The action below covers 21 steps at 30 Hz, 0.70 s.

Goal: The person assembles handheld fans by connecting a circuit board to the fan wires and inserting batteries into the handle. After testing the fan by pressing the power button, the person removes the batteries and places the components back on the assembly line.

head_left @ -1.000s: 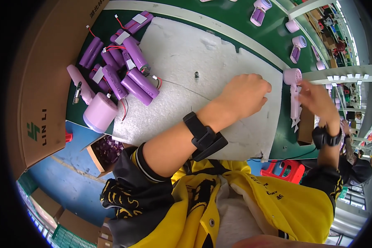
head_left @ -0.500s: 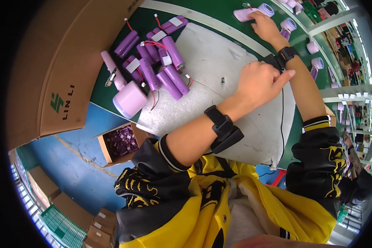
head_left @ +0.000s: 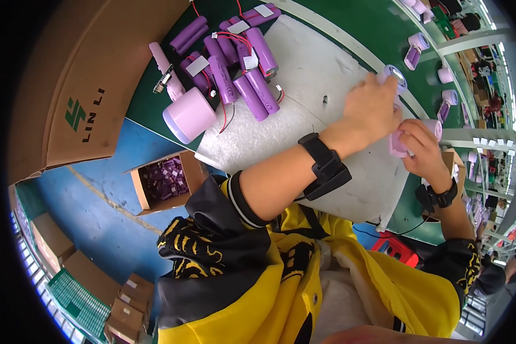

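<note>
My left hand is closed around a lilac handheld fan part above the right side of the white foam sheet; its round head shows beyond my fingers. Close beside it, my right hand grips another lilac fan part, with a round end past my knuckles. My fingers hide much of both pieces. Purple battery packs with red and black leads lie heaped at the sheet's left. Next to them rests a lilac fan with a small circuit board by its handle.
A large cardboard box stands at the left. On the floor, a smaller box holds many purple pieces. More lilac fans sit along the green bench at the right. A red stool is below the bench.
My right hand has come back from the far bench edge with a lilac fan part. My left hand has moved right and now grips a lilac part; the two hands have come together.
</note>
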Each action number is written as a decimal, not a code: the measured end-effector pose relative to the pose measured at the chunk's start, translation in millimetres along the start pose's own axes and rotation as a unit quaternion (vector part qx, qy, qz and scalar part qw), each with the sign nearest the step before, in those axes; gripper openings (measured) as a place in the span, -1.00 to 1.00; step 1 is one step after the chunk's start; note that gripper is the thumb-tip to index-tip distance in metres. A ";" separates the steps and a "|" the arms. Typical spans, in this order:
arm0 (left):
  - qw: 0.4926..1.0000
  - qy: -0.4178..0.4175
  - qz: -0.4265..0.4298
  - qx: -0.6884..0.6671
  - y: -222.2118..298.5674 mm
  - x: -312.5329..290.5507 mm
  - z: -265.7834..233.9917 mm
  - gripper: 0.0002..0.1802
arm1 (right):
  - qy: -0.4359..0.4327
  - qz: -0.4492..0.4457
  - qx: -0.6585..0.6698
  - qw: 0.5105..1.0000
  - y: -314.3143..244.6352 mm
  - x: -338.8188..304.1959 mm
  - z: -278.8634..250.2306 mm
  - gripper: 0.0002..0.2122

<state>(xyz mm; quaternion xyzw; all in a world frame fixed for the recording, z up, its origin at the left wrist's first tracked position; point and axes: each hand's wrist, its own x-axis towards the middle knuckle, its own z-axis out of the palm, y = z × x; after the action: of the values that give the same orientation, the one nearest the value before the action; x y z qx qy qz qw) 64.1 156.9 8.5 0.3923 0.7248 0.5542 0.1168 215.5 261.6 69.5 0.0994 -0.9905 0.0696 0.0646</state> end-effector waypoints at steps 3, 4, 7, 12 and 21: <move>0.972 -0.228 -0.063 -0.012 2.8 6.5 -8.5 -0.69 | -0.078 0.063 0.054 0.994 -12.2 2.9 -7.3 -0.78; 0.966 -0.255 -0.050 -0.011 0.4 9.9 -6.8 -0.68 | -0.116 0.089 0.083 0.986 -14.0 7.9 -11.2 -0.78; 0.950 -0.310 -0.027 0.009 -10.7 9.1 -1.5 -0.66 | -0.158 0.126 0.209 0.957 -11.9 53.8 -41.4 -0.79; 0.954 -0.218 0.157 -0.131 -62.6 -7.9 8.6 -0.59 | -0.053 0.130 0.242 0.960 -45.3 186.4 5.9 -0.55; 0.925 -0.330 0.189 0.024 -63.2 5.3 9.9 -0.54 | -0.109 0.192 0.471 0.854 1.3 237.4 55.2 -0.52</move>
<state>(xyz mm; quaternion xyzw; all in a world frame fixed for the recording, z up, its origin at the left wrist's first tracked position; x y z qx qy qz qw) 38.9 162.7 -50.2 0.6849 0.5708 0.3882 0.2332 -21.8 210.0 48.9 -0.0669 -0.8391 0.5279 -0.1130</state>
